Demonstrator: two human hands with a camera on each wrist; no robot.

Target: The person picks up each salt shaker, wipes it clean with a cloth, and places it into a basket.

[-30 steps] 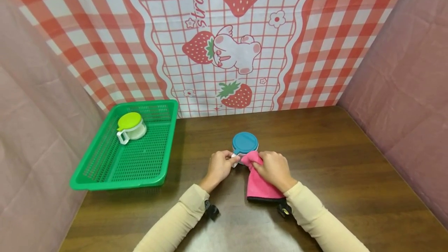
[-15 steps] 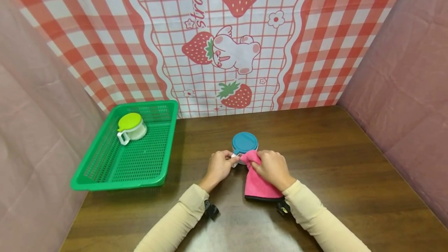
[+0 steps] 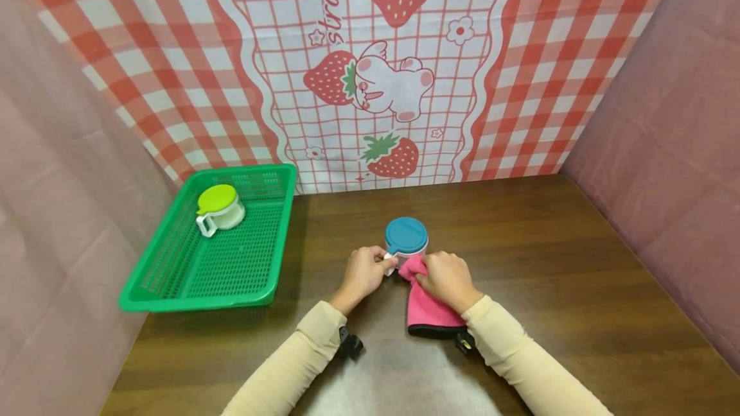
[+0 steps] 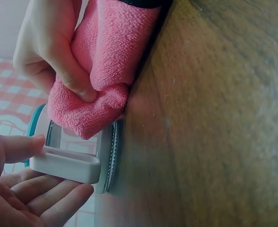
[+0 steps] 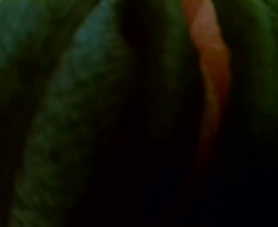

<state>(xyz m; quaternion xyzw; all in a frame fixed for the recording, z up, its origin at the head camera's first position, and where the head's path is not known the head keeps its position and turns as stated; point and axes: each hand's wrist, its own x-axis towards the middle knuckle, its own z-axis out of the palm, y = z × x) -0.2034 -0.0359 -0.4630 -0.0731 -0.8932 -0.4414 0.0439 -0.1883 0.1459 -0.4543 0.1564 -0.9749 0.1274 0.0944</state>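
Note:
A clear seasoning jar with a blue lid stands upright on the table. My left hand pinches its white handle between thumb and fingers. In my right hand is a bunched pink cloth with a black edge, gripped near its top. The left wrist view has the cloth's folded end right at the jar's side, with the right thumb pressed into it. The rest of the cloth hangs down toward the wrist. Dark, blurred folds fill the right wrist view.
On the left stands a green perforated basket. Inside it, near the back, sits a similar jar with a lime lid and a white handle. A strawberry-print checked curtain closes off the table's back, and pink cloth walls flank it.
The right hand and cloth have dropped slightly, showing a little more of the jar's front below the lid. The left hand keeps its hold on the handle.

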